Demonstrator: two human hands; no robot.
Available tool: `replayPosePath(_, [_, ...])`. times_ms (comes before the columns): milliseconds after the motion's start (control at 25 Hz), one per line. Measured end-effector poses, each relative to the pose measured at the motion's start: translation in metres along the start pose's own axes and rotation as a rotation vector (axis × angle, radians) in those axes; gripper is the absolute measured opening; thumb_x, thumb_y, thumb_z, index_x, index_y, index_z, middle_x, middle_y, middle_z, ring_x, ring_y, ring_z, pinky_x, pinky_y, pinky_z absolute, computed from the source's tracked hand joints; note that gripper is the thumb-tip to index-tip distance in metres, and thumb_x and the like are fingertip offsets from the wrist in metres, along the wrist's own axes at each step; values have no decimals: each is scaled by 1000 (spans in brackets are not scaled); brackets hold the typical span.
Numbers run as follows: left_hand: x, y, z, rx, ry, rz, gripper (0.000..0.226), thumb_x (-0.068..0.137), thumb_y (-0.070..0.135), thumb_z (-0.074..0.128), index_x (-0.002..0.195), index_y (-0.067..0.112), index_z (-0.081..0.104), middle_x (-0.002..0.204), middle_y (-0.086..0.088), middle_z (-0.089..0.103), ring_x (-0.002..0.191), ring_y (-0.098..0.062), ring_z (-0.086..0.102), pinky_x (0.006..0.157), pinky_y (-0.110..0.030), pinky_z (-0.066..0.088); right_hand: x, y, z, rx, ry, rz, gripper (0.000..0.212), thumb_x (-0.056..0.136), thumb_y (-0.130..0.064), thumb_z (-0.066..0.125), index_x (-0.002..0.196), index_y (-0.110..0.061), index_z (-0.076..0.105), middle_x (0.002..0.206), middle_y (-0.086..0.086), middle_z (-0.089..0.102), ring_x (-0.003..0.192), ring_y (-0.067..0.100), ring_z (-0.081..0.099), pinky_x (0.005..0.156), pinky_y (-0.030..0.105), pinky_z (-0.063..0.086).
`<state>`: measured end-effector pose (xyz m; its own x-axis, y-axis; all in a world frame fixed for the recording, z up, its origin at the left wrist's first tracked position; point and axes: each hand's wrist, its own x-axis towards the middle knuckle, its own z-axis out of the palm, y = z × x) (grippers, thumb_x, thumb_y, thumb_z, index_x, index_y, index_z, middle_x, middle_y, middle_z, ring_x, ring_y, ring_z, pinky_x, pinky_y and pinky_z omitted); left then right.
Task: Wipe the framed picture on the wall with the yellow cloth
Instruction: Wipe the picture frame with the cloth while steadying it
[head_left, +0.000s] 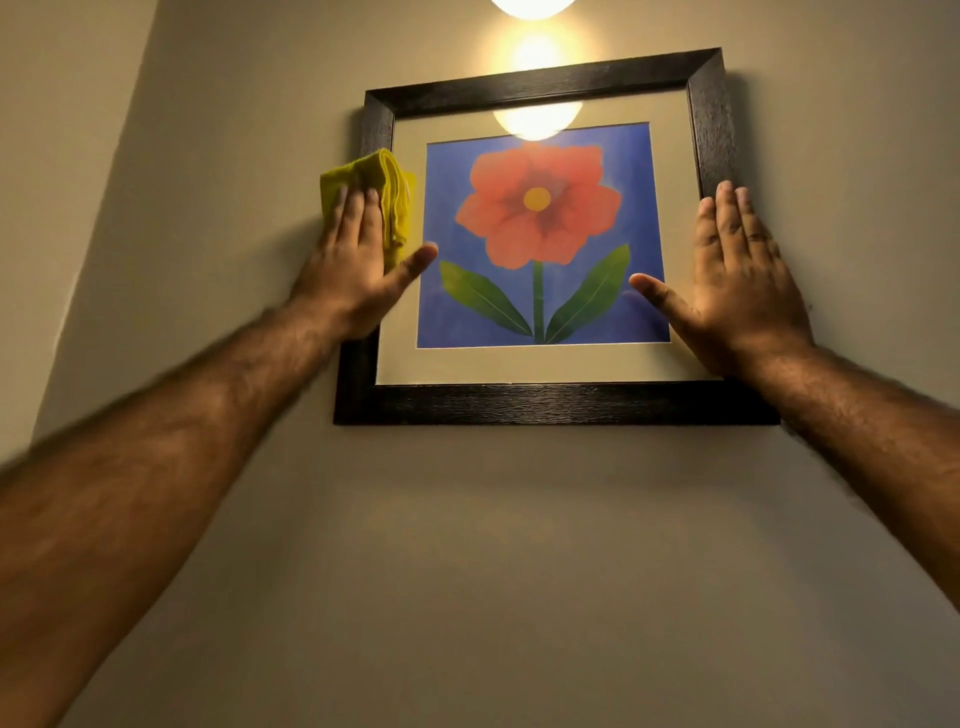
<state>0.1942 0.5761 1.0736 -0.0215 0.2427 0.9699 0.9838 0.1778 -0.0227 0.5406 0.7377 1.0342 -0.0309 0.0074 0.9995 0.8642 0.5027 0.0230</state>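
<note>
Yellow cloth (387, 189), folded into a thick wad, lies pressed against the left side of the framed picture (540, 244), over the dark wooden frame's left rail and the pale mat beside it, part of it overhanging onto the wall (467, 571); the left hand (358, 270) is spread flat on top of it, fingers straight and together, thumb stretched out to the right over the blue edge of the print, so the cloth is held by the palm's pressure rather than clenched; the right hand (737, 291) is likewise flat and unclenched, grasping nothing, its palm laid on the frame's right rail and mat, fingertips pointing up, thumb reaching left toward the green leaf; the picture hangs on the beige wall, showing a red flower with a yellow centre on blue; a lamp (532, 8) glows just above the frame, and its light is mirrored in the upper part of the glass; both bare forearms rise from the lower corners.
</note>
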Motion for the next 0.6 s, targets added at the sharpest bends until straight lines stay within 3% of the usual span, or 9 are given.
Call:
replayPosePath(240, [-96, 1, 23, 14, -9, 14, 114, 80, 88, 2, 160, 7, -1, 171, -11, -8, 157, -18, -12, 124, -31, -6, 0, -1, -2, 1, -7, 0, 111, 88, -83, 23, 162, -2, 5, 173, 15, -2, 162, 26, -1, 131, 41, 5])
replayPosePath(400, [-164, 0, 37, 7, -60, -11, 106, 83, 86, 2, 160, 13, -4, 162, 4, -28, 154, -12, -21, 123, -29, -5, -1, -2, -3, 0, -10, 3, 112, 88, -84, 22, 162, -2, 5, 173, 16, -1, 162, 26, -1, 131, 41, 4])
replayPosePath(480, [-170, -2, 36, -1, -90, -10, 105, 83, 86, 2, 160, 15, -6, 161, 6, -30, 154, -12, -21, 124, -31, -4, 0, -3, -4, 8, -12, -2, 112, 88, -84, 22, 162, -1, 5, 173, 16, -1, 162, 27, -1, 131, 41, 5])
replayPosePath(600, [-128, -1, 26, -21, -61, -16, 112, 80, 88, 1, 161, 9, 0, 169, -6, -16, 157, -18, -14, 126, -33, -3, -1, -3, -4, 9, -14, 2, 111, 88, -83, 24, 162, -1, 5, 173, 17, -1, 162, 27, -1, 131, 41, 5])
